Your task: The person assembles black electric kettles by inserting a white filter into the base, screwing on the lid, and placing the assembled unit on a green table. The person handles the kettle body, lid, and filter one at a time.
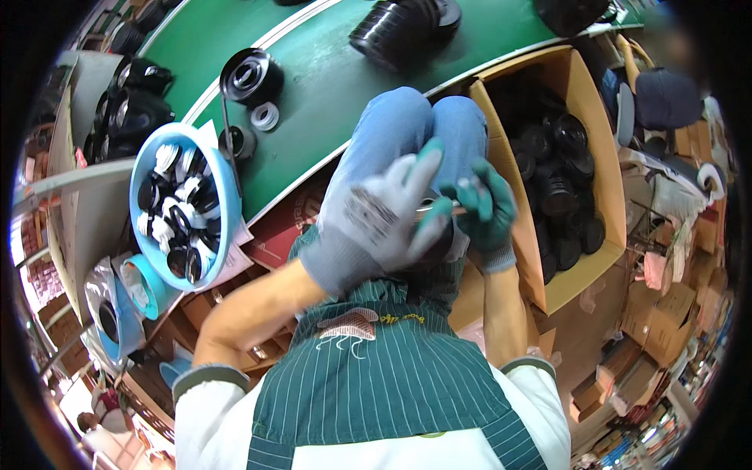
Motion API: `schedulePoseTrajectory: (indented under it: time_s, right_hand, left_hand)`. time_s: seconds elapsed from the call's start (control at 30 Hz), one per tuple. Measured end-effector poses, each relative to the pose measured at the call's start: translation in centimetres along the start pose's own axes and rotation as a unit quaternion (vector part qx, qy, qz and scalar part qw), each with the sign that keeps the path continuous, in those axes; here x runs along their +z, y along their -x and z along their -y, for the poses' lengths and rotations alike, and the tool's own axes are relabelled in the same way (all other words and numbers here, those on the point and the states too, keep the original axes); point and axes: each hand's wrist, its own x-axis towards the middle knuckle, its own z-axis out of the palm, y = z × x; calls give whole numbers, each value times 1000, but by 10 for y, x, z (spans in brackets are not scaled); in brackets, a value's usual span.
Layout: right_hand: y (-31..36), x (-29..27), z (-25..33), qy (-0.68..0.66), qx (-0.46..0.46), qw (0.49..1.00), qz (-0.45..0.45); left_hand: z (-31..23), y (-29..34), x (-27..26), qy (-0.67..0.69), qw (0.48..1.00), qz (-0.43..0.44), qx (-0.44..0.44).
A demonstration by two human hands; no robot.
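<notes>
My left hand (384, 211), in a grey work glove, is over my lap, slightly smeared by motion. Its fingers are stretched out and its thumb stands apart. Close beside it my right hand (487, 205), in a green and grey glove, has its fingers curled in a pinch. A thin, shiny metal piece (448, 207) runs from the right fingertips toward the left thumb; its kind is too small to tell. Below the left thumb a dark part (435, 247) shows in my lap, mostly covered, so I cannot tell whether the left hand touches it.
Ahead is a green workbench (313, 86) with black round parts (251, 76), a pale ring (265, 117) and stacked black pieces (392, 33). A blue tub (229, 204) of black and white parts stands left. At right, a cardboard box (607, 235) contains black round parts. Another person sits beyond it.
</notes>
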Motion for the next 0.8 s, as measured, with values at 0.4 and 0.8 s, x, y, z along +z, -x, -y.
schedulePoseTrajectory:
  time_s: [0.4,0.8]
  right_hand:
    - [39,150,12,755,-142,493,408]
    - [48,151,10,717,-373,534,249]
  left_hand:
    - [86,-125,49,308,914,135,225]
    - [158,-94,36,163,965,-112,172]
